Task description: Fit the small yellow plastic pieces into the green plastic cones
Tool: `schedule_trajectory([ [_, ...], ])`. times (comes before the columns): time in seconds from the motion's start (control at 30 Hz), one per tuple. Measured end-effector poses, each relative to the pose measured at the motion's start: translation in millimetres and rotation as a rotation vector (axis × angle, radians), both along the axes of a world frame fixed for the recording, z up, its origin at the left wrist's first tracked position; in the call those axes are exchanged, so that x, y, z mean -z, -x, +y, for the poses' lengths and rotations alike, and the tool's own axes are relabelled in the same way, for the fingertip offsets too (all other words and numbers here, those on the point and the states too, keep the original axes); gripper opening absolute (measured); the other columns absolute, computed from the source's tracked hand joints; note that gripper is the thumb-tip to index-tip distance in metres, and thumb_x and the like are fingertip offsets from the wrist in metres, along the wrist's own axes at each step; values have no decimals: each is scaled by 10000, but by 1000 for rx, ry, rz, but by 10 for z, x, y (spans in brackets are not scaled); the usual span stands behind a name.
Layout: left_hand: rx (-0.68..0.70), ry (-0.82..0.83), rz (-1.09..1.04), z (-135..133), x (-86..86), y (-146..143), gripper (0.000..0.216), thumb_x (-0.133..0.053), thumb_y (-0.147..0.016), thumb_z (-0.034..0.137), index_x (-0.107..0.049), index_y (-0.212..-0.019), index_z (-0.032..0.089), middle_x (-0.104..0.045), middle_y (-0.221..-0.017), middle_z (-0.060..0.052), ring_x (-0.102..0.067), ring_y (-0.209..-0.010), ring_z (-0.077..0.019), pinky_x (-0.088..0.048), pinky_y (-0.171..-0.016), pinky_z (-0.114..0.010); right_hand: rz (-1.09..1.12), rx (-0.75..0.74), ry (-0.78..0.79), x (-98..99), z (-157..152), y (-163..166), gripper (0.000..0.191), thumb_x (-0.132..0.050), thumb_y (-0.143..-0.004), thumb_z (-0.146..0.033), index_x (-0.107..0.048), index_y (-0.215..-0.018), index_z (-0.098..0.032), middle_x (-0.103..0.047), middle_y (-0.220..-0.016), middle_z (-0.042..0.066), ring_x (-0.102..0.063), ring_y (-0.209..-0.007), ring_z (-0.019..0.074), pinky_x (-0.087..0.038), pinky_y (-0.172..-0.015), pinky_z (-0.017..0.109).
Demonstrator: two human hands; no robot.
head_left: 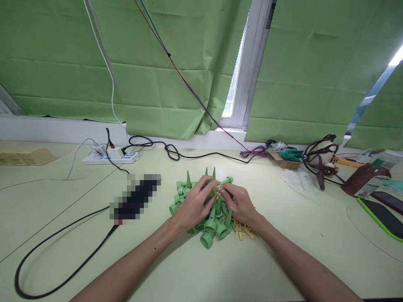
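My left hand (195, 204) and my right hand (242, 204) meet above a pile of hollow green plastic cones (210, 224). Fingertips of both hands are pinched together around a small yellow plastic piece (217, 191), whose exact shape is too small to make out. Some cones stand point-up behind the hands, while others lie on their sides with round open ends showing. Small yellow sticks (242, 231) lie scattered on the table under and beside my right wrist. My hands hide the middle of the pile.
A pixelated dark device (135, 199) with a black cable lies left. Behind it sits a white power strip (110, 156). Black cable (201, 156) runs along the table's back. At right are a cardboard box (285, 161), a bag (319, 157) and a green-edged phone (382, 218).
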State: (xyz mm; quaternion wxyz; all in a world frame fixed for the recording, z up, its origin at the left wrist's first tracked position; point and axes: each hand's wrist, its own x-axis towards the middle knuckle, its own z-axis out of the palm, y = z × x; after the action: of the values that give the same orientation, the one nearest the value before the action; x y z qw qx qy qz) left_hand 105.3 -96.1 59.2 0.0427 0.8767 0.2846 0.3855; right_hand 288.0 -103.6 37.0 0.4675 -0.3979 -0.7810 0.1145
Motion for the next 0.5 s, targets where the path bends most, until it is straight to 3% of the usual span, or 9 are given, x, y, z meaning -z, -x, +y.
schedule_trajectory([
  [0.5,12,9,2,12,19,6,293,-460,-957,129,-499,-1232,222,-533,-1236,-96,-556,-1151,-214,-510,-948,-349,-11,-4,20,-28,-5,11,319,-408,-993,-271,-519,-704,-195,-502,-635,-14,-437,-581,130,-355,-590,259],
])
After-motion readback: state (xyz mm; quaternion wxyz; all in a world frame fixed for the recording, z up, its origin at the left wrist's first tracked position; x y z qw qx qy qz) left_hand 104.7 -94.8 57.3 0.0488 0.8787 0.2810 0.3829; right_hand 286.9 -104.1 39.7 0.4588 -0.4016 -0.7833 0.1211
